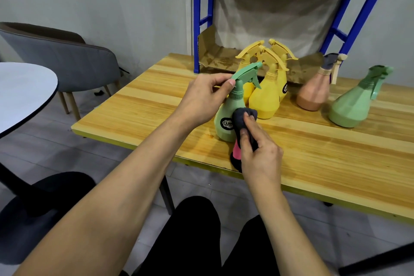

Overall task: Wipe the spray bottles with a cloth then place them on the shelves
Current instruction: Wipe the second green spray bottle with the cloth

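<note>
My left hand [205,96] grips the green spray bottle [226,112] by its neck and trigger head, holding it upright on the wooden table [336,152]. My right hand [257,152] holds a dark grey and pink cloth [242,123] and presses it against the bottle's lower right side. Behind stand three yellow spray bottles [266,96] in a cluster. A peach bottle [313,92] with a grey cap and a second green bottle [354,105] stand to the right.
A blue metal shelf rack [202,22] lined with cardboard [215,56] stands at the table's far edge. A grey chair [67,60] and a round white table [22,92] are to the left. My legs in black trousers are below.
</note>
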{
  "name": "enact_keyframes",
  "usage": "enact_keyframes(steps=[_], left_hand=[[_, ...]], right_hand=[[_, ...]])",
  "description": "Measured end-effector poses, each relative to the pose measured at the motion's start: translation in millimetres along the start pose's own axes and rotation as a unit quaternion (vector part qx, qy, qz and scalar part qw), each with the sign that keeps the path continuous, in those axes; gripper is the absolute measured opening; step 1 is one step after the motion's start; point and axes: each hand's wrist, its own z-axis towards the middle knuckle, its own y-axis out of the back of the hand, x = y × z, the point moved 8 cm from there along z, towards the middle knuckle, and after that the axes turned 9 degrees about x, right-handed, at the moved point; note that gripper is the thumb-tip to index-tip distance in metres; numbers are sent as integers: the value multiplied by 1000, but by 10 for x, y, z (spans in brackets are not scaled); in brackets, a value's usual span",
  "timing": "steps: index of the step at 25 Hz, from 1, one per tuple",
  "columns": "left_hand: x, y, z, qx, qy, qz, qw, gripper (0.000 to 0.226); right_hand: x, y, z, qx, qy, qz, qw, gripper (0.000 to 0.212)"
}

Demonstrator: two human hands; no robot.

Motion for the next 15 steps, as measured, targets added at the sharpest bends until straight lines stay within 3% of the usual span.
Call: enact_keyframes(steps=[8, 13, 15], left_hand=[[-9, 17, 5, -1, -10, 14, 1000, 28], [4, 4, -7, -3, -14, 20, 1000, 30], [-10, 1, -12, -2, -19, 22, 1000, 30]], right_hand=[[195, -72, 146, -7, 37, 1, 999, 40], [4, -63, -88, -12, -62, 37, 997, 38], [108, -53, 57, -18, -53, 50, 997, 38]])
